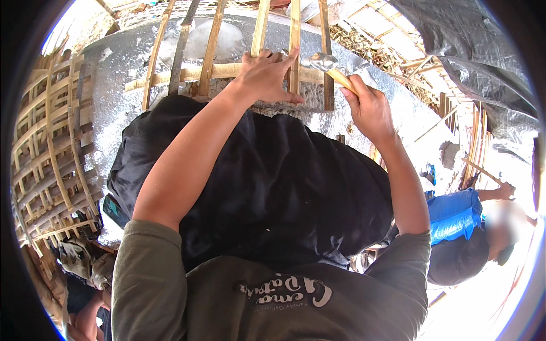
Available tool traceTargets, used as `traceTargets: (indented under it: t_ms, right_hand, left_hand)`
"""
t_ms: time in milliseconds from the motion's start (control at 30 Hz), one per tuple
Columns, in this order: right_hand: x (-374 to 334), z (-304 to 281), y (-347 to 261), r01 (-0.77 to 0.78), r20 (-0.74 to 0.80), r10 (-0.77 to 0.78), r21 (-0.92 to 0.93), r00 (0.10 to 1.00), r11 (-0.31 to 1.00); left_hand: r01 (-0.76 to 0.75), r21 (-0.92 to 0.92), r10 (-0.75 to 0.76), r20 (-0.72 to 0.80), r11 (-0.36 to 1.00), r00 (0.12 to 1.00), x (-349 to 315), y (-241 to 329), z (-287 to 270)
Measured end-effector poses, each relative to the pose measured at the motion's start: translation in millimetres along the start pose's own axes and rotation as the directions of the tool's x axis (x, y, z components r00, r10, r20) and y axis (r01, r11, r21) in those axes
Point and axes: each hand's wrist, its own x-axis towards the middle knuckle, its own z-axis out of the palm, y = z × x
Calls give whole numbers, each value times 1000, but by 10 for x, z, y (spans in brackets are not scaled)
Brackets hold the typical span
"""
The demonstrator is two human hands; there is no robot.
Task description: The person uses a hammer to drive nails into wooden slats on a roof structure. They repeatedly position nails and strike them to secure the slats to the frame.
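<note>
My left hand [264, 78] lies over a light crosswise strip [224, 71] of wood or bamboo. Its fingers are spread, with the index finger and thumb reaching across a lengthwise slat [294, 28]. In my right hand [371, 108] is a hammer with a pale wooden handle [340, 79]. The hammer's metal head [320, 61] is just right of that slat, close to my left fingertips; whether it touches the wood I cannot tell. Several parallel slats, among them a darker one [180, 54], cross the strip. Any nail there is too small to make out.
Slatted crates [54, 142] are stacked at the left. A grey, worn surface [122, 68] lies under the slats. Dark sheeting [466, 51] hangs at the upper right. At the right sits another person [460, 256] beside blue plastic [455, 216]; another person's arm [88, 315] shows lower left.
</note>
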Motion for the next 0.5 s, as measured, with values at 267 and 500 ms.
traceTargets:
  t_ms: [267, 500]
  right_hand:
    - [3, 18, -29, 147, 36, -144, -105, 989, 984]
    - [41, 31, -93, 119, 46, -114, -122, 992, 985]
  left_hand:
    - [-21, 2, 21, 16, 1000, 1000, -2, -10, -1]
    - [3, 2, -3, 34, 1000, 999, 20, -9, -1]
